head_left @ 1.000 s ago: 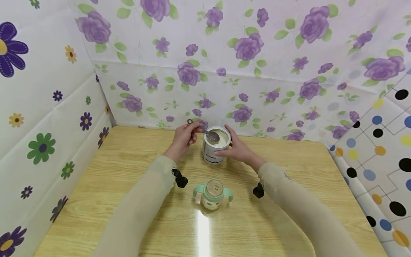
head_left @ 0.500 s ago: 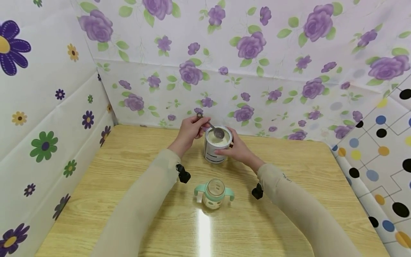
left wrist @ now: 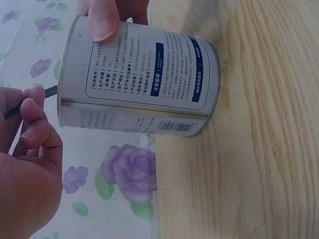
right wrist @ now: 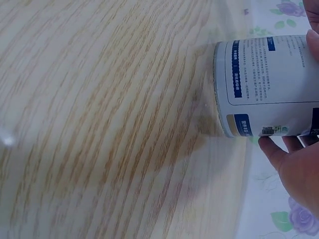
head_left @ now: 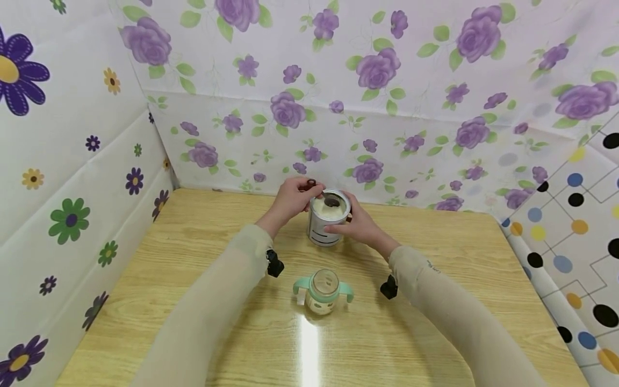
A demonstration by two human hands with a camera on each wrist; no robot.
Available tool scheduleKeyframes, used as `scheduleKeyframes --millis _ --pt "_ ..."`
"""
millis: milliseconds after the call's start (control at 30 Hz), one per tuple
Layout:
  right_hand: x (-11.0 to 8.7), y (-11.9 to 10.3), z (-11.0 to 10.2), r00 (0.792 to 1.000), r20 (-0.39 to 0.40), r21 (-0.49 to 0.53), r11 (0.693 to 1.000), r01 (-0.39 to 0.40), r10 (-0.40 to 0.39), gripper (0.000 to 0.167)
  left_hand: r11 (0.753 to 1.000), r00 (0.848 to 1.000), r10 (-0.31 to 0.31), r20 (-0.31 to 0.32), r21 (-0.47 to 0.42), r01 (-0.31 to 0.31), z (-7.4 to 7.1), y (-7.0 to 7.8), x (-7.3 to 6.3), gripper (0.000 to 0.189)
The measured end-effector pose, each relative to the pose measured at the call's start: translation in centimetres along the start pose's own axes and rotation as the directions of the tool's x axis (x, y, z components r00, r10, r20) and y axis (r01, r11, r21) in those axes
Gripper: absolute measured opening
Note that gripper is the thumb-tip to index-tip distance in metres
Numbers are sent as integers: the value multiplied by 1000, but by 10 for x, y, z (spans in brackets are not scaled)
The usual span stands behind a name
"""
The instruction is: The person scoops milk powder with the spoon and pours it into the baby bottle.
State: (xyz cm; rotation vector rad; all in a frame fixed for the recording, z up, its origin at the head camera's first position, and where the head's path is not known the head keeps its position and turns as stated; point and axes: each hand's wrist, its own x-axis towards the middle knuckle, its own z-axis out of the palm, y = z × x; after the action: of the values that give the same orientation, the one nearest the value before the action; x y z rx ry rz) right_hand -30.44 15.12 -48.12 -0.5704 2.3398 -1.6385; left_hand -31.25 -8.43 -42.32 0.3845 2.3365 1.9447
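At the back of the table stands an open can of pale powder, upright, with printed text on its side. My left hand pinches a spoon by its handle beside the can's left rim. The spoon's dark bowl is inside the can's mouth, over the powder. In the left wrist view, only a short piece of the spoon's handle shows past the fingers. My right hand grips the can from its right side, thumb across the front. Fingers of the right hand lie along the can's side in the right wrist view.
A baby bottle with two mint-green handles and an uncovered top stands in front of the can. The wooden table meets a flower-printed cloth wall right behind the can.
My left hand has moved right, closer to the can, and the spoon's bowl has shifted right and turned in the can's mouth. The right hand keeps its grip on the can.
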Motion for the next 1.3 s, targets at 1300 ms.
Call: scheduleKeyframes --millis 1300 --pt "-1 -2 2 999 -9 -1 999 -46 46 109 981 953 -185 241 -10 193 -28 -8 -12 29"
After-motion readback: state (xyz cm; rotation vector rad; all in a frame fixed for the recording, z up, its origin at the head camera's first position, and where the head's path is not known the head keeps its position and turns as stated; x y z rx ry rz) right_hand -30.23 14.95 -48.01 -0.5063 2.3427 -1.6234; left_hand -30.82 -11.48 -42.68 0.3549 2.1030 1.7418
